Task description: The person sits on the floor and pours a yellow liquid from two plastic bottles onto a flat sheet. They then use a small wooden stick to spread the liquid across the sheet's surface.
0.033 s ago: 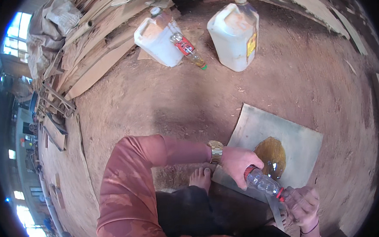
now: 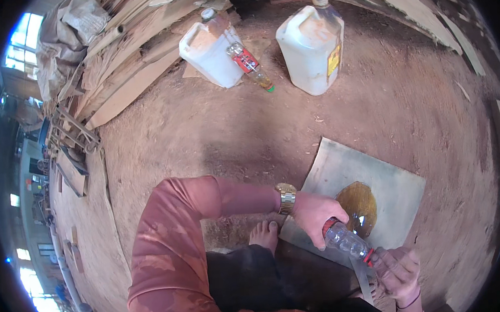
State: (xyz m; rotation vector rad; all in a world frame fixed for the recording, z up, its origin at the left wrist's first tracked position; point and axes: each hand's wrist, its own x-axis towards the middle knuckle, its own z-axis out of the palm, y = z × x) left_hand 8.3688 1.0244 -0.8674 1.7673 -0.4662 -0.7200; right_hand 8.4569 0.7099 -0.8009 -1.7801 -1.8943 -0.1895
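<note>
Low in the frame's right, we grip a clear plastic bottle [image 2: 347, 241] lying nearly flat: our left hand [image 2: 316, 215] is wrapped closed around its base, and our right hand [image 2: 397, 270] is curled at the red neck, seemingly to steady it. It hangs over a grey board [image 2: 388, 176] bearing an amber puddle [image 2: 359, 206], which keeps the liquid off the dirt floor [image 2: 202, 130]. Two white jugs [image 2: 312, 43] stand well apart at the top.
</note>
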